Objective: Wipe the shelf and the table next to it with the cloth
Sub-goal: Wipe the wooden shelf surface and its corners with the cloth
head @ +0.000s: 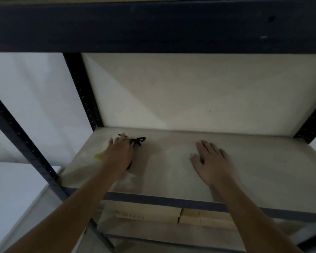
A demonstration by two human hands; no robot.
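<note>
Both arms reach forward, palms down.
Left hand lies flat with fingers spread; right hand rests flat, fingers together, thumb out.

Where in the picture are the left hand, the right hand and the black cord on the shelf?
left hand [119,152]: head view, on the back of the hand.
right hand [212,161]: head view, on the back of the hand, flat on the shelf board.
black cord [140,140]: head view, on the looped end past the left fingers.

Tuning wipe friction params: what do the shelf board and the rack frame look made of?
Pale grey-beige shelf board: likely laminated or painted particleboard; flat, matte, no grain, faint smears. Dark navy rack frame: looks like painted steel; thin angle uprights with rows of punched slots. Blur and dim light leave both uncertain.
</note>
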